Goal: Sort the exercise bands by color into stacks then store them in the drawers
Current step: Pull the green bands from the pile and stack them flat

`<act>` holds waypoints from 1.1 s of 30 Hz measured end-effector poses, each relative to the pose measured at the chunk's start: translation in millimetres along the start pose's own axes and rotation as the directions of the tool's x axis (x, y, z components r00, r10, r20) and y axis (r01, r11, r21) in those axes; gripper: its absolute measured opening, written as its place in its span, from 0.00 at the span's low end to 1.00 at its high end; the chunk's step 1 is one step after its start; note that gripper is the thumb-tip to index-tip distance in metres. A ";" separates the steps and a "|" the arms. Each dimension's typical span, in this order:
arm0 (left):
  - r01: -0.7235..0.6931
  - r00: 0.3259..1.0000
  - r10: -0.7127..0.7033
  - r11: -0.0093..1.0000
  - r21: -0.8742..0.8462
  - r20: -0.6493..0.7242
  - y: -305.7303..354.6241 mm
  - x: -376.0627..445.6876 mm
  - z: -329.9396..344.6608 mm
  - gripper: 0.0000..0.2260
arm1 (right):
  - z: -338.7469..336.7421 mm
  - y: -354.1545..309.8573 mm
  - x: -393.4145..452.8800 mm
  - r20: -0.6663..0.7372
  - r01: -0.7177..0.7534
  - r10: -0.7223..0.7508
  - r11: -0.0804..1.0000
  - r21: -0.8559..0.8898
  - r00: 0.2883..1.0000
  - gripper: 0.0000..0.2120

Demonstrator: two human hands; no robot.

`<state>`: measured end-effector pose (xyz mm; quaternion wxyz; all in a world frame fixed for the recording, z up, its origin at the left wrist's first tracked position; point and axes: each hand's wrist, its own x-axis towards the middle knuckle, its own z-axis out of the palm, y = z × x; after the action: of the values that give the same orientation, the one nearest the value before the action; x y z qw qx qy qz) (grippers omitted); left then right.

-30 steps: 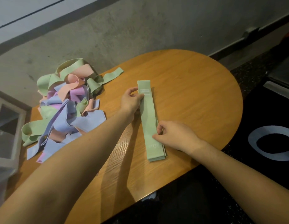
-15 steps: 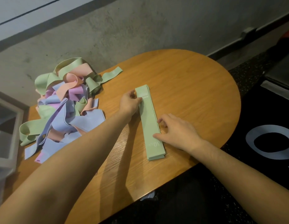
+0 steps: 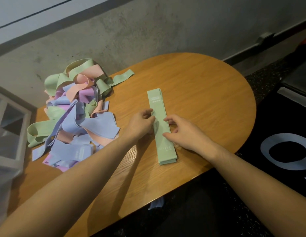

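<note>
Both hands sit at the middle of the green stack [image 3: 161,125], one on each long edge. Left hand [image 3: 140,124]: fingers curled against the stack's left edge, thumb on top; whether it pinches the bands or only nudges them, cannot tell. Right hand [image 3: 184,132]: fingers loosely bent, tips touching the right edge and top band, not closed around anything. Judged purpose: squaring the edges so the flat bands lie flush, since the near end shows several layers slightly stepped.

Stack lies flat on the wooden table [image 3: 208,93], running away from the person between the two hands, both ends sticking out past them.

Unsorted pile [image 3: 75,115] well to the left of the left hand: green, blue, pink and purple bands tangled, some looped upright. One green strip [image 3: 124,77] trails out of it toward the far side.

White drawer unit [image 3: 10,127] farther left still, beyond the pile. Small blue scrap [image 3: 156,203] below the table edge, between the forearms.

Judgement: only green is started; most sorting remains.
</note>
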<state>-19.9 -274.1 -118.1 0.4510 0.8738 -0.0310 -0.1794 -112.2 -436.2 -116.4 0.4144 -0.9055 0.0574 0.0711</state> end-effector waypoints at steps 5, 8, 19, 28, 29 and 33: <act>-0.007 1.000 0.007 1.000 -0.002 0.019 -0.8 -8.3 0.8 0.20 | 5.4 -5.0 0.5 0.025 -0.007 0.009 0.998 -0.058 1.000 0.25; 0.015 0.999 -0.015 1.000 -0.013 0.033 1.0 -13.5 -2.3 0.19 | 4.8 -5.9 -1.9 0.022 -0.028 0.029 0.999 -0.037 0.999 0.26; -0.117 0.986 0.119 0.993 0.025 -0.114 -28.0 -56.9 -74.1 0.11 | 6.8 -41.7 -7.6 -0.042 0.107 -0.112 0.987 -0.120 0.993 0.19; -0.163 0.918 0.216 0.970 0.179 -0.332 -94.4 -103.7 -159.3 0.07 | 60.3 -116.4 -1.2 0.071 0.279 -0.272 0.952 -0.124 0.960 0.15; -0.163 0.910 0.213 0.973 0.167 -0.355 -103.7 -108.7 -167.4 0.06 | 67.0 -124.5 -0.5 0.084 0.287 -0.278 0.950 -0.125 0.957 0.15; -0.195 0.859 0.233 0.972 0.130 -0.457 -146.5 -125.8 -196.1 0.07 | 92.4 -152.8 4.4 0.126 0.322 -0.305 0.936 -0.140 0.944 0.14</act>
<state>-86.2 -8.0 -95.5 0.4273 0.8993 -0.0251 0.0896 -90.5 -267.0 -63.5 0.3496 -0.9282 -0.1150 0.0549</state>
